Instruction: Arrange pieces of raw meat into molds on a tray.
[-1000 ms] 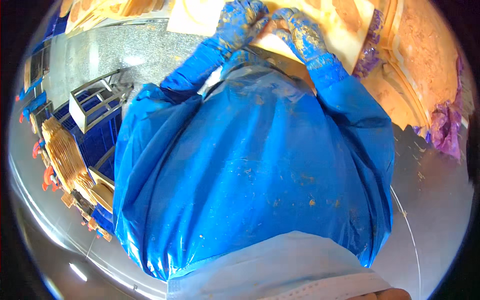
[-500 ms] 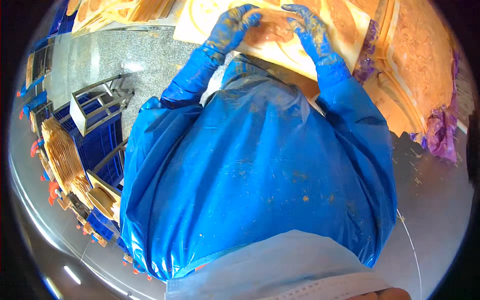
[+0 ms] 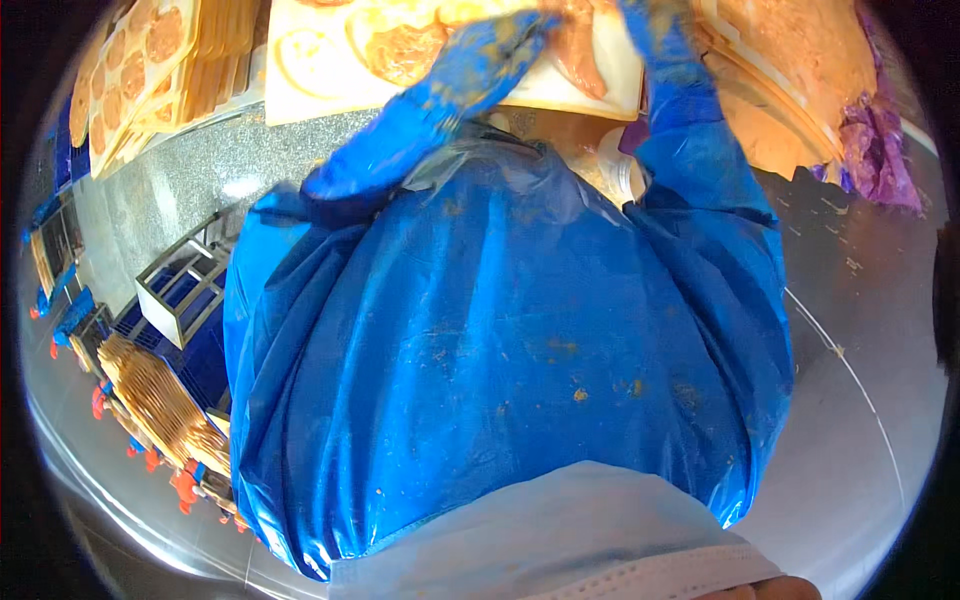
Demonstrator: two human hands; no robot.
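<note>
A cream board [image 3: 300,100] with shaped recesses lies at the top of the view, holding pale pinkish meat [image 3: 400,50]. My left hand [image 3: 495,60], in a soiled blue glove, reaches across its middle, fingertips beside a longer meat piece [image 3: 585,75]; the fingers are smeared, so their grip is unclear. My right hand [image 3: 655,35], also gloved in blue, is at the board's right side near the upper end of that piece; its fingers are partly cut off by the top edge of the view.
Stacked filled boards [image 3: 150,60] stand at upper left on a metal table [image 3: 200,150]. A large orange mass [image 3: 790,60] lies right, beside purple plastic [image 3: 870,150]. A metal frame [image 3: 180,290], blue crates [image 3: 180,350] and distant workers in red [image 3: 185,485] show at left.
The view has shifted, bringing more of the stacked boards in. My left hand has moved right, the meat piece now sits further right, and my right hand has risen toward the top edge.
</note>
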